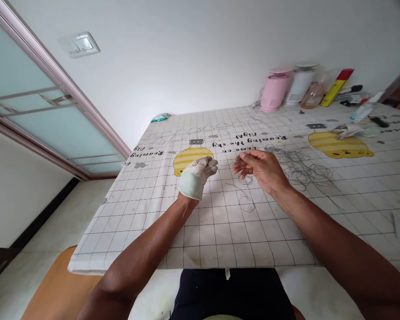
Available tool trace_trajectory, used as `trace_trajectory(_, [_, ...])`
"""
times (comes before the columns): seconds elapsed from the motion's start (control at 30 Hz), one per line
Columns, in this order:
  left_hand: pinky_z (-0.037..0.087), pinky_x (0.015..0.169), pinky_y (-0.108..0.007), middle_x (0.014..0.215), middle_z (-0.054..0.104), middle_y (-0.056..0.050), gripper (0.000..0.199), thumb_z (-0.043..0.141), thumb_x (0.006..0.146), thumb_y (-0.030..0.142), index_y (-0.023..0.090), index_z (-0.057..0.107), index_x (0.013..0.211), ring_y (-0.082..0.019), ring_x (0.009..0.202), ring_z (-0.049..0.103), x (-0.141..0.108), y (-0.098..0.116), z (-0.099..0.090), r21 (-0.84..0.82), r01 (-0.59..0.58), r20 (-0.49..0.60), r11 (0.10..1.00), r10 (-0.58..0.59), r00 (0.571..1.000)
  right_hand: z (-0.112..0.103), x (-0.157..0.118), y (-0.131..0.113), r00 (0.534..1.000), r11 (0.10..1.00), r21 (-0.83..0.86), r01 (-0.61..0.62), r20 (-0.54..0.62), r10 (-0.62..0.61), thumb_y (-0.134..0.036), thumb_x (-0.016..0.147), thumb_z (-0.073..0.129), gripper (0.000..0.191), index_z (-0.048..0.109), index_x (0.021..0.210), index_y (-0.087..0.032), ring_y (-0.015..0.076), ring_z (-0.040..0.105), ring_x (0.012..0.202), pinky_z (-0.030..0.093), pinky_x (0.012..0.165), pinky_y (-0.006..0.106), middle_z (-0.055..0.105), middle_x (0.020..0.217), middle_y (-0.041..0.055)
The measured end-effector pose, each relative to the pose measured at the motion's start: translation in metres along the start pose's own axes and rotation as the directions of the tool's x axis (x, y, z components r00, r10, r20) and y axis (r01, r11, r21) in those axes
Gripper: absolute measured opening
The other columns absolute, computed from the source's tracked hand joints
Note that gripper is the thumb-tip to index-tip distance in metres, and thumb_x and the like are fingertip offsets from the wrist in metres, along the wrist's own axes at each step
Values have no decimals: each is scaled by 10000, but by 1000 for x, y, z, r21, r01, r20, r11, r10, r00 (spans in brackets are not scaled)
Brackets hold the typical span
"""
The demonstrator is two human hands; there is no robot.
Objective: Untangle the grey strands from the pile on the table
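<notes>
My left hand [200, 171], in a white glove with a pale green cuff, is held above the table with thumb and fingertips pinched together. A faint curved line by the fingertips looks like a thin wire [212, 154]; most of it is too fine to follow. Across a small gap, my bare right hand [258, 168] hovers with its fingers loosely curled and apart, and nothing shows between them. Below it lie a small wire coil [245, 179] and a loose wire loop [246, 204]. A tangled heap of thin grey wire [303, 171] spreads to the right.
A checked tablecloth [136, 240] covers the table. Along the wall stand a pink cylinder-shaped device [275, 91], a white one [299, 85], a clear bottle [312, 95] and a yellow can with a red cap [335, 89]. Another glove [351, 130] lies at right.
</notes>
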State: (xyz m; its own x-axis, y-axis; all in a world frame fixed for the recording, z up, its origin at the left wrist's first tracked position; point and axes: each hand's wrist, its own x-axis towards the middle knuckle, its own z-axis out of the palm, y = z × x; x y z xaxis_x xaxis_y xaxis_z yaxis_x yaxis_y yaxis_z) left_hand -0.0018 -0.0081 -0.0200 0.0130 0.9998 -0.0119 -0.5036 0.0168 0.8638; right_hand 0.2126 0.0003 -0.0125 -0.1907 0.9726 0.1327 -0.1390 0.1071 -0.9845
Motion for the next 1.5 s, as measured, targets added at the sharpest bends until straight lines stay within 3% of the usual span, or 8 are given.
trace_trajectory(0.1, [538,777,-282,783,574,-20,215,780,886,331,177,648,812,-127,739,602,-3,-2,0,17,-72,70,997,71,995,-1,-1,-4,997,999,23,-35,68,33,-577,883,806,388,743,867,-194,226,739,698,559,516,308,780,852,110])
trace_trajectory(0.33, [585,862,-340,939,770,-98,286,756,864,384,128,727,987,-178,824,732,-11,-4,2,145,-110,-92,983,124,988,14,-5,0,942,991,93,-98,331,62,-427,856,857,315,755,1051,-202,193,710,779,564,607,293,760,903,66])
trace_trajectory(0.63, [605,829,-333,910,792,-104,263,732,881,374,126,761,963,-176,779,735,-13,-5,5,209,-79,-84,975,99,992,17,-9,0,940,995,45,91,325,-101,-408,856,865,360,762,1164,-253,222,735,878,592,673,344,780,1000,65])
trace_trajectory(0.83, [613,796,-348,908,804,-109,239,685,904,357,138,773,938,-191,744,747,-12,-7,5,282,-87,-60,956,108,992,19,-12,0,938,980,-31,195,298,-177,-428,920,806,243,805,1091,-255,219,737,846,591,673,359,786,935,54])
trace_trajectory(1.1, [618,783,-333,784,788,-87,207,710,893,350,152,768,904,-213,760,760,-12,-5,8,303,-29,-64,952,51,997,18,-13,3,940,971,-85,223,283,-191,-468,953,770,267,835,1142,-290,236,755,870,596,661,374,812,947,54])
trace_trajectory(1.23, [618,760,-315,882,808,-95,264,707,897,295,139,765,1101,-196,745,756,-15,1,12,341,-20,-82,940,51,995,18,-10,3,960,986,-23,167,233,-157,-485,958,763,267,853,1095,-274,224,746,813,582,635,361,810,941,71])
trace_trajectory(1.37, [623,817,-310,1072,814,-47,452,664,932,258,237,689,1383,-185,806,772,-23,9,18,533,-111,-31,839,150,988,16,-8,1,981,992,68,102,156,-111,-506,932,788,295,857,1029,-235,225,740,803,558,592,337,802,947,98])
trace_trajectory(1.5, [605,965,-337,1227,784,-4,553,655,947,220,325,599,1487,-181,981,771,-25,12,14,824,-220,73,523,287,955,15,-7,0,990,988,126,85,100,-98,-499,924,798,314,852,1033,-209,215,732,789,539,584,316,798,960,112])
